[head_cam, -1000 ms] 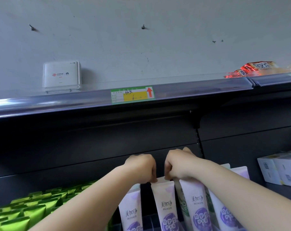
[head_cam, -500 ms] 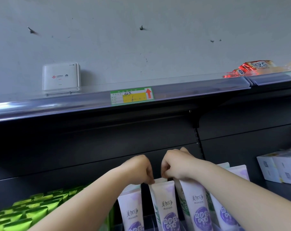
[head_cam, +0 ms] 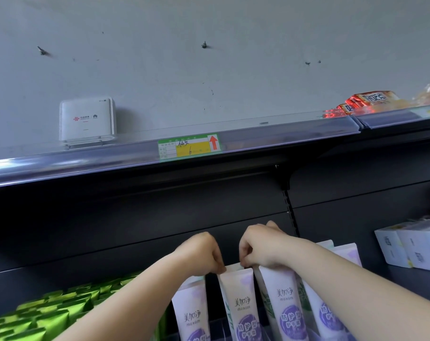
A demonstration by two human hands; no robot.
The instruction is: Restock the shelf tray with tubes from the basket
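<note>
Both hands were seating a tube (head_cam: 238, 294) upright in the shelf tray (head_cam: 217, 329): the left hand (head_cam: 201, 254) and right hand (head_cam: 259, 247) each had their grip pinched on its flat top edge. Neighbouring tubes (head_cam: 281, 301) stood just beside the grip on both sides. Next, I judged, came pressing it level and letting go. The basket was out of view, and the tray mostly cut off below.

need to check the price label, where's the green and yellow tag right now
In the head view, the green and yellow tag sits on the upper shelf's front rail, near centre, right of the white router box and above both hands.
</note>
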